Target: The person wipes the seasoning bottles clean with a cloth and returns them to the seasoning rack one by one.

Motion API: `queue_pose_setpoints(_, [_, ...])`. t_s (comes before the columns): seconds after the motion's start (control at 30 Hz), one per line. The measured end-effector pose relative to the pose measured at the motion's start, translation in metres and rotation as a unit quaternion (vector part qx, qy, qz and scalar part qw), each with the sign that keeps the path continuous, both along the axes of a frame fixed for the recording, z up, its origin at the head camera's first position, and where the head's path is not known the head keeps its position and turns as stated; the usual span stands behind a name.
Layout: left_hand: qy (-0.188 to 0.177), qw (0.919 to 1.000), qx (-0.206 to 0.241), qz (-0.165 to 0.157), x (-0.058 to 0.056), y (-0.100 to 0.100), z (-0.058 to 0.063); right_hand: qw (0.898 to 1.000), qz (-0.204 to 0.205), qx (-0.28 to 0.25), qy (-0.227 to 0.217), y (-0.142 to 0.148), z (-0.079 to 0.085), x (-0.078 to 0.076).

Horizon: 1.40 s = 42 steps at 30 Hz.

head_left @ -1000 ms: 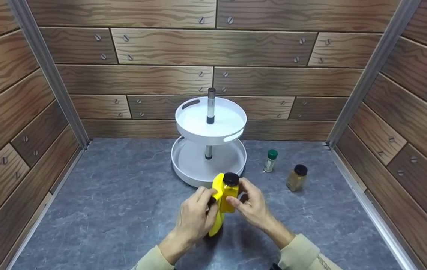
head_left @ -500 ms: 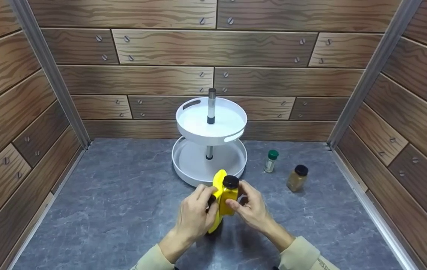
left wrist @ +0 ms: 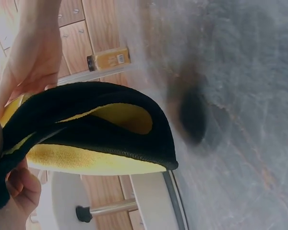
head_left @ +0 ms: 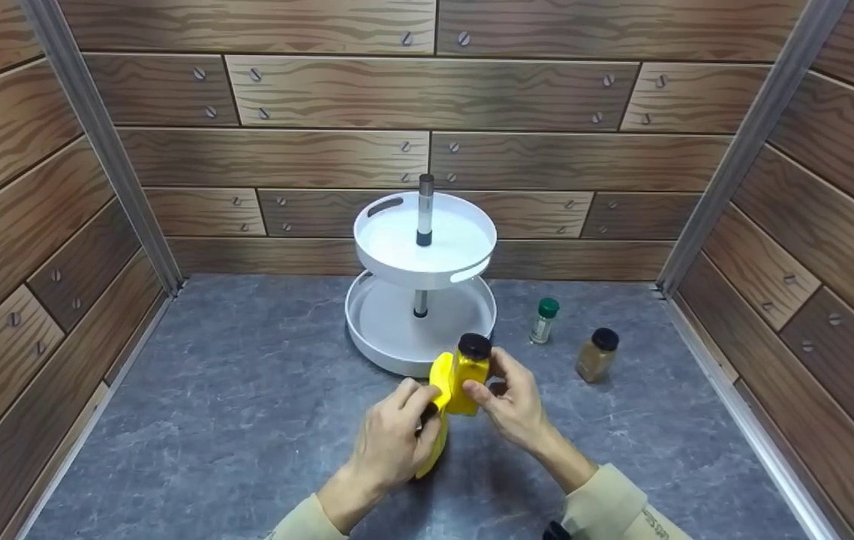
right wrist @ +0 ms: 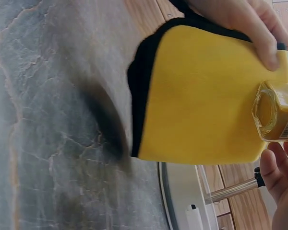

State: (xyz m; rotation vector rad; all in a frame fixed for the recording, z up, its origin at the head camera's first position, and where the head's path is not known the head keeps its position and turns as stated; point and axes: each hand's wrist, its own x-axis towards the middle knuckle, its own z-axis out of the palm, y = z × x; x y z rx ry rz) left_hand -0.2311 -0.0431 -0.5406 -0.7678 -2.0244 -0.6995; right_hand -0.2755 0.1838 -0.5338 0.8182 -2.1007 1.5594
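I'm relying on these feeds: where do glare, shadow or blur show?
Head view: the two-tier stand's upper tray shines nearly white; left wrist: the standing spice jar looks hazy, and a dark, blurry shadow lies on the tabletop; right wrist: a similar soft-edged shadow near the yellow cloth, glints on the held spice jar.

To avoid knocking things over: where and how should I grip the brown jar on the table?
Probably grip the brown jar around its body, below the black cap, from the right: it stands upright, flat-sided, and the green-capped bottle is on its left.
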Motion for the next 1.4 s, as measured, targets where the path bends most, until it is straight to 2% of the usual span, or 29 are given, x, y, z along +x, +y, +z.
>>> queue_pose_setpoints(0.17, [-0.004, 1.0000, -0.007, 0.003, 0.003, -0.003, -0.003, 1.000, 0.000, -0.004, 0.002, -0.001, 0.003, -0.001])
queue_pose_setpoints(0.33, [-0.007, 1.0000, -0.002, 0.006, 0.003, -0.004, -0.003, 1.000, 0.018, -0.003, -0.003, -0.004, 0.001, 0.001])
queue_pose_setpoints(0.67, [-0.004, 0.9994, 0.036, 0.001, -0.004, -0.004, 0.016, 0.999, 0.027, 0.033, 0.028, -0.009, -0.010, 0.008])
queue_pose_setpoints(0.8, [0.001, 0.9994, 0.033, 0.006, -0.005, -0.004, 0.020, 0.998, 0.032, 0.036, 0.041, -0.011, -0.014, 0.010])
queue_pose_setpoints(1.07, [0.003, 0.9997, 0.023, 0.000, -0.002, -0.005, 0.015, 0.999, 0.020, 0.027, 0.033, -0.009, -0.015, 0.011])
queue_pose_setpoints(1.4, [-0.005, 0.9999, -0.010, -0.010, 0.003, -0.010, 0.005, 1.000, 0.014, -0.012, 0.002, -0.006, -0.004, 0.006])
